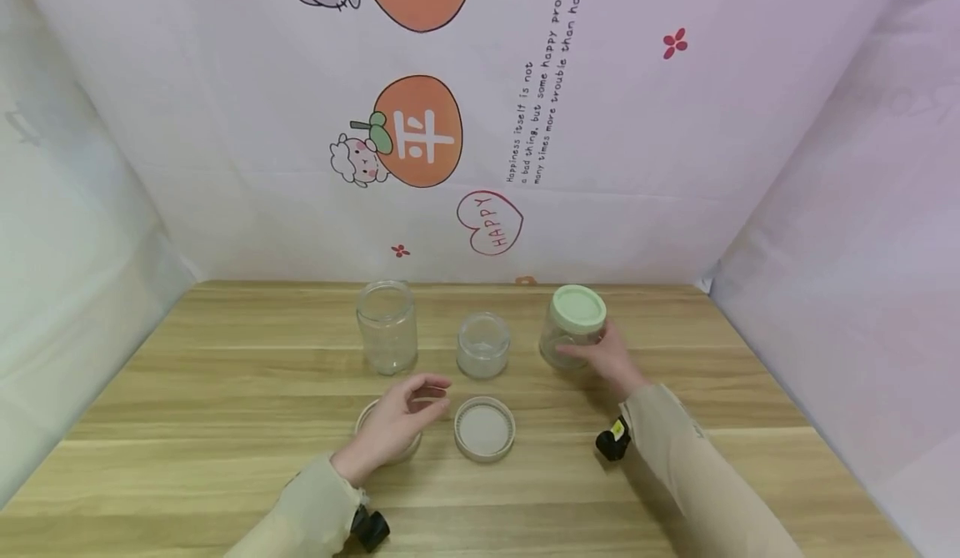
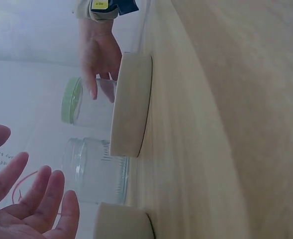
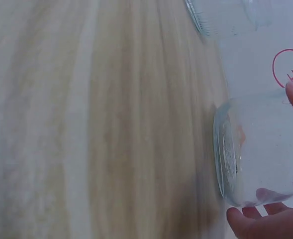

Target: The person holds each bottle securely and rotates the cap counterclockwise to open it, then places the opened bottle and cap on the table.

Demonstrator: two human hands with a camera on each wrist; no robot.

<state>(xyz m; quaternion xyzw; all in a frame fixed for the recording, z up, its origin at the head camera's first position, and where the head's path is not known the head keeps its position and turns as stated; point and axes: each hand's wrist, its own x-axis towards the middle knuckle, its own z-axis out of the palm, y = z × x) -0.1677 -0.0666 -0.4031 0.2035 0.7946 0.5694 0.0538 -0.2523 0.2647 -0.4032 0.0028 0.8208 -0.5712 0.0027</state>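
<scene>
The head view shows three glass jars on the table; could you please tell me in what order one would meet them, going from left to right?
Tall open jar → short open jar → green-lidded jar held by the right hand.

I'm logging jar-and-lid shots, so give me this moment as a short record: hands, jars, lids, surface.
Left hand: fingers relaxed, holding nothing, partly hiding the left lid in the head view
Right hand: holds the right jar around its side
Right jar's top: green lid on
Tall jar: left, upright, lidless
Small jar: middle, upright, lidless
Loose lids: left lid, plus middle lid on the near side of the small jar
Surface: wood-grain table
</scene>
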